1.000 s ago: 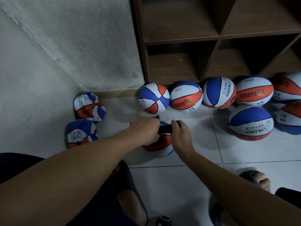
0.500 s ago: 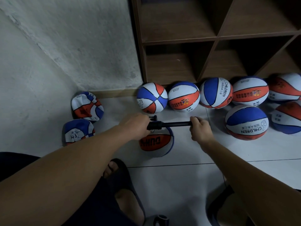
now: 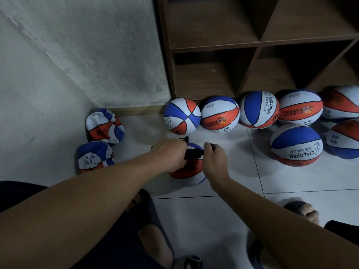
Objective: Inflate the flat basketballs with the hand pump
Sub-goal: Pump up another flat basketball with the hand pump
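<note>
Now, change: the right hand (image 3: 214,160) sits close against the left hand (image 3: 171,154); half a second ago it was drawn out to the right with a long stretch of the pump rod bared.
Pump: only a short black piece of the hand pump (image 3: 193,153) shows between the two fists, lying level above the ball.
Left grip: fingers clenched round the pump barrel.
Right grip: fingers curled round the pump handle.
Ball being filled: the basketball (image 3: 187,171) lies on the floor tiles (image 3: 223,220) directly under the hands, partly hidden by them.
Flat balls: two crumpled basketballs (image 3: 104,126) lie far left by the wall (image 3: 77,55).
Round balls: a row of inflated balls (image 3: 219,115) lines the foot of the wooden shelf (image 3: 213,45).
Writing: "CHILDREN" reads on the near right ball (image 3: 296,145), printed upside down.
</note>
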The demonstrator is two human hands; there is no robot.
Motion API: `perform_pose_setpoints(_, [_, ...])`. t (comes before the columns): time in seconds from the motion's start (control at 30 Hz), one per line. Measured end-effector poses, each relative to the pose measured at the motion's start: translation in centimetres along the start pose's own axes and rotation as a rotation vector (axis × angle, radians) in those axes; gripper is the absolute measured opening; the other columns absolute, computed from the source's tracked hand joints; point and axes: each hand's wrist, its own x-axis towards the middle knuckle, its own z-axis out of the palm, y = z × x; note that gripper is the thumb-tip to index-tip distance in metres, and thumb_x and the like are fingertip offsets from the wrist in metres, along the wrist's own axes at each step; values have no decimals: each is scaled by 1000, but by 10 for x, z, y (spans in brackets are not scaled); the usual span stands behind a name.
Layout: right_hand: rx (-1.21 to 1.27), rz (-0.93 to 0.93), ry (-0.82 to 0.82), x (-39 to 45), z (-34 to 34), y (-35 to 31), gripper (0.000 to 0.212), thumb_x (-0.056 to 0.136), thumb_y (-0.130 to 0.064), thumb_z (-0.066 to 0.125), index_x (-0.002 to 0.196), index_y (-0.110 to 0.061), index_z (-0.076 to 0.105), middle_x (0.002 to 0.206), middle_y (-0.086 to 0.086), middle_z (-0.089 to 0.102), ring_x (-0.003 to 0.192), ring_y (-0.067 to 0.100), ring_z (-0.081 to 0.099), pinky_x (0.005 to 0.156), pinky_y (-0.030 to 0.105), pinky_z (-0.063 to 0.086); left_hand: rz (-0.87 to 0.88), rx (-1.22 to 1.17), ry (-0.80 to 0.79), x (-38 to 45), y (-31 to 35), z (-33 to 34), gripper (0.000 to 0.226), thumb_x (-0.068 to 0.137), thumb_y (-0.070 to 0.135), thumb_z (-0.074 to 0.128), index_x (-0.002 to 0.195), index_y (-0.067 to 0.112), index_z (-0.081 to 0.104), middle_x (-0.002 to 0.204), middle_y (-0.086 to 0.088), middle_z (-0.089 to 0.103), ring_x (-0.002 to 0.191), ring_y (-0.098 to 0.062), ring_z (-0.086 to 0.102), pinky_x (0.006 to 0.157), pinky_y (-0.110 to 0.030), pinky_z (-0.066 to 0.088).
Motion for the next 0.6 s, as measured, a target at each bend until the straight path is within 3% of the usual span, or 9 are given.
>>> perform_pose_setpoints(0.2, [-1,-7,-98,-1,4,2,35,114,-39,43,107,-16,68,95,4,71,86,16,65,69,28,46,10,9,-4,0,-1,0,8,93,28,66,90,22,61,81,2,62,71,-24,60,64,-34,47])
perform_pose_setpoints(0.3, [-27,-29,-135,2,0,1,35,114,-40,43,107,-17,68,92,3,70,83,16,64,68,29,46,18,-23,9,1,-4,2,11,92,29,66,88,20,62,80,2,63,69,-22,61,60,-33,43])
perform_pose_setpoints(0.43, [-78,-58,-139,13,-20,4,37,112,-39,45,99,-12,67,80,3,64,76,19,59,69,36,46,21,-43,-1,3,-11,5,16,93,34,71,87,21,64,78,2,65,68,-20,64,59,-33,48])
perform_pose_setpoints(0.53, [-37,0,-84,35,-49,10,37,108,-37,49,100,-4,64,75,7,53,71,26,49,68,47,44,5,-29,-4,3,-24,4,18,92,36,73,87,21,64,76,2,64,67,-21,64,58,-33,49])
perform_pose_setpoints(0.6, [-25,68,-104,47,-68,13,34,109,-34,49,103,-3,63,72,8,46,64,23,41,60,43,39,3,-20,-14,3,-31,5,20,92,36,73,85,20,63,76,2,63,65,-19,62,56,-32,45])
